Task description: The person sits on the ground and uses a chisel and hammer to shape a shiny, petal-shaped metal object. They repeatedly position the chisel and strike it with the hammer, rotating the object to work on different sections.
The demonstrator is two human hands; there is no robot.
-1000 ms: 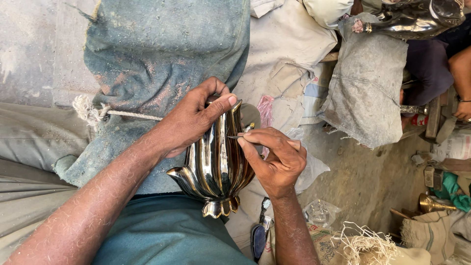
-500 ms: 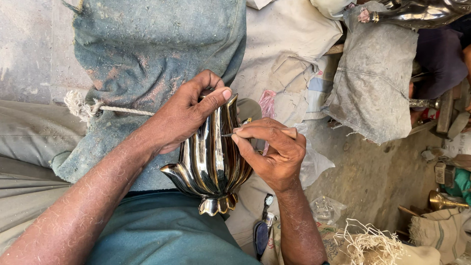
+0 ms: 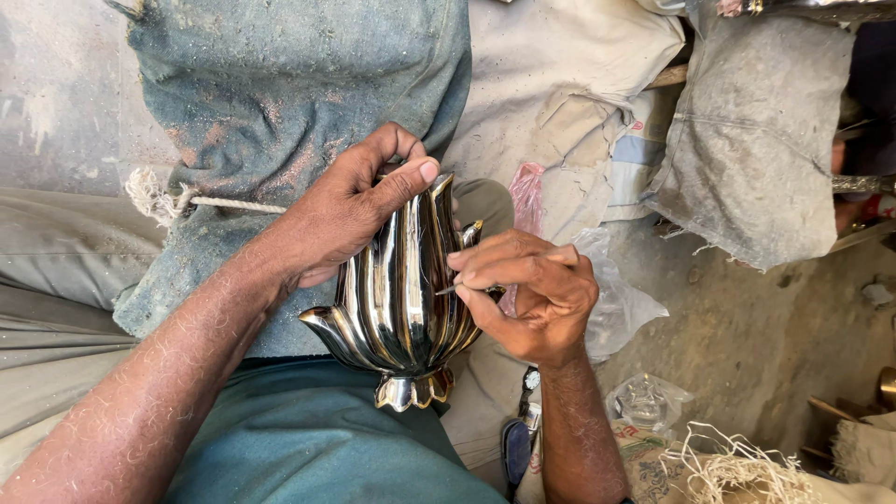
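Note:
A shiny, fluted, lotus-shaped metal vessel [image 3: 397,299] rests on my lap, its flared foot toward me. My left hand [image 3: 350,205] grips it from the left, thumb laid over its upper rim. My right hand [image 3: 527,294] pinches a thin metal tool [image 3: 446,289] whose tip touches the vessel's right side. A dusty blue-grey cloth bag [image 3: 280,103] tied with white cord lies under the vessel and my left hand.
Pale, worn sacks [image 3: 756,140] lie at the upper right. Crumpled clear plastic [image 3: 616,308] and a pink scrap [image 3: 525,191] sit on the dirt floor beside my right hand. Frayed white fibres [image 3: 737,467] lie at lower right. A brass piece [image 3: 885,385] shows at the right edge.
My right hand has shifted slightly along the vessel's right side with the tool against it. My left hand keeps the same grip. The view has dipped a little.

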